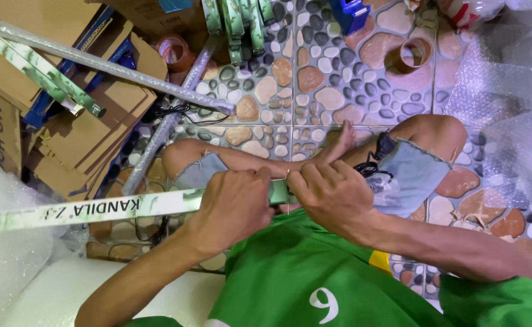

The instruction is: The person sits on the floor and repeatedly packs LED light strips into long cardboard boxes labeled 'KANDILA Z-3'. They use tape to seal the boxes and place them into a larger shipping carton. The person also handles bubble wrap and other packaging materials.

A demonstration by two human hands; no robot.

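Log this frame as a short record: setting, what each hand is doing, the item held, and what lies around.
Setting: a person sits cross-legged on a pebble-pattern tiled floor, seen from above
Left hand: wrapped around a long narrow box, white and green, which runs off to the left
Right hand: gripping the same box at its near end
Nearby left: flattened cardboard, a long tube in bubble wrap
Nearby top: two tape rolls, more narrow boxes
Nearby right: a sheet of bubble wrap

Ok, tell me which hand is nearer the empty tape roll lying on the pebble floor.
Right. The right hand grips the long box's end, below and left of the tape roll. The left hand holds the box farther left.
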